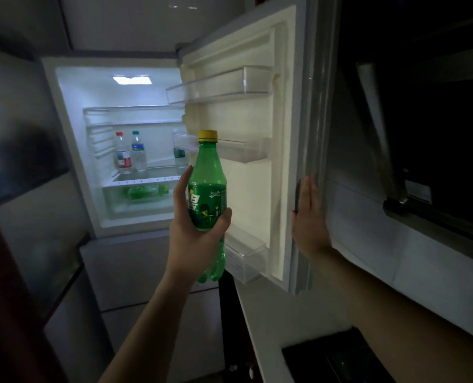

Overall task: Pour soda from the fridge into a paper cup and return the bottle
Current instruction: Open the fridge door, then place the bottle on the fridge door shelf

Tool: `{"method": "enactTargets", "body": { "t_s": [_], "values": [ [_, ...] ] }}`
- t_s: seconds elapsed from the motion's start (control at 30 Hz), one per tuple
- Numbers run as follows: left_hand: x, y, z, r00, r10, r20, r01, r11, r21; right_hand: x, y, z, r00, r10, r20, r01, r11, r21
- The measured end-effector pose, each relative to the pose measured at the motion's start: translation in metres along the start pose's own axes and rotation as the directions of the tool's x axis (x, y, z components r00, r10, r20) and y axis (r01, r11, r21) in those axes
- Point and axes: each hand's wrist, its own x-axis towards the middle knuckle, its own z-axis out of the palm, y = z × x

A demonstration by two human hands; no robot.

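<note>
Two green soda bottles, three clear plastic water bottles (pixel 138 152). Left hand (pixel 193 233) raised on an outstretched forearm, thumb and fingers wrapped round the yellow-capped green plastic soda bottle (pixel 208 172) at its label, before the open white fridge door (pixel 246 194); long axis upright, cap up. Second green soda bottle (pixel 144 191) lying sideways in the clear drawer (pixel 113 205) below the water bottles' shelf. Right hand (pixel 308 217) flat against the door's edge, fingers straight and together.

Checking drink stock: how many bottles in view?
5. A green soda bottle in the left hand; a red-capped bottle and a green-capped bottle on the shelf; a fourth bottle partly behind a door bin; a green bottle lying in the drawer. More may be hidden.
</note>
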Motion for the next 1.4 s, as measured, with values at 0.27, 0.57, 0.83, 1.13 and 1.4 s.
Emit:
{"method": "enactTargets", "body": {
  "t_s": [0.27, 0.57, 0.83, 1.13, 1.4],
  "values": [
    [0.017, -0.009, -0.11, 0.995, -0.053, -0.089, 0.051, 0.998, -0.026, -0.021, -0.092, -0.002, 0.957, -0.071, -0.281, 0.141, 0.961, 0.237],
    [0.052, -0.026, -0.255, 0.985, -0.089, -0.149, 0.094, 0.995, 0.026, 0.019, -0.292, 0.022, 0.951, -0.16, -0.264, 0.295, 0.726, 0.621],
    [0.071, -0.063, -0.333, 0.98, -0.12, -0.16, 0.127, 0.991, 0.032, 0.021, -0.391, 0.068, 0.95, -0.141, -0.277, 0.306, 0.583, 0.753],
    [0.117, -0.131, -0.342, 0.982, -0.157, -0.109, 0.168, 0.98, 0.106, 0.059, -0.41, 0.132, 0.961, -0.165, -0.222, 0.275, 0.496, 0.824],
    [0.175, -0.181, -0.326, 0.971, -0.197, -0.136, 0.214, 0.968, 0.127, 0.12, -0.412, 0.176, 0.966, -0.194, -0.173, 0.241, 0.418, 0.876]
  ]
}}
